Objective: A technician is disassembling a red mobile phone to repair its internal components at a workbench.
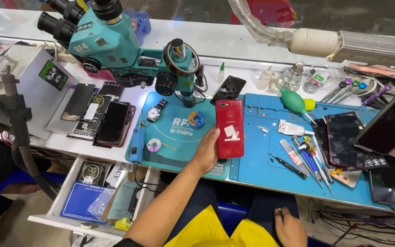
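One red phone [229, 129] gripped by left hand [205, 153] over blue mat [261, 160] on table [69, 144]; right hand [290, 227] low by lap, loosely curled, holding nothing

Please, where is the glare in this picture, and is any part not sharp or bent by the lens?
Head view: bright glare on the white bench top behind the microscope; the red phone in the left hand is sharp; bench edges curve near the corners; the right hand sits in dimmer light.
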